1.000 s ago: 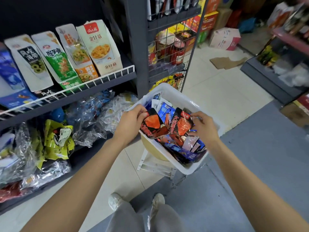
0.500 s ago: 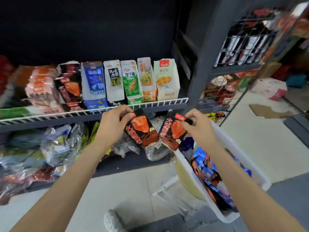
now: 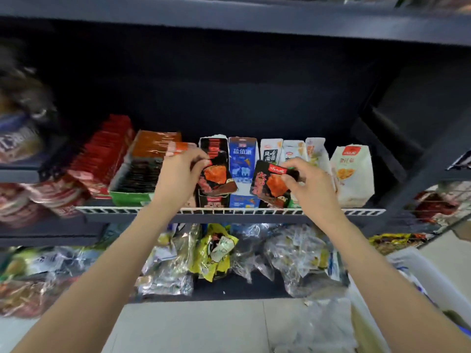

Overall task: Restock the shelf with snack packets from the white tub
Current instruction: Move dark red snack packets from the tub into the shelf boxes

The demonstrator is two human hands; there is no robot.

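Note:
My left hand (image 3: 178, 174) grips a black and orange snack packet (image 3: 216, 178) right in front of a black display box (image 3: 212, 146) on the middle shelf (image 3: 229, 212). A second black and orange packet (image 3: 270, 186) is pinched at its top edge by my right hand (image 3: 309, 186), in front of the blue box (image 3: 242, 156). Only a corner of the white tub (image 3: 418, 271) shows at the lower right, with blue packets inside.
More boxes line the shelf: red and orange ones (image 3: 107, 156) to the left, white ones (image 3: 353, 174) to the right. A white wire rail runs along the shelf front. Bagged snacks (image 3: 216, 250) fill the lower shelf. A dark shelf board hangs overhead.
Both hands lifted a packet each out of the tub and carried them up to the middle shelf. My view swung left and up, leaving the tub at the lower right.

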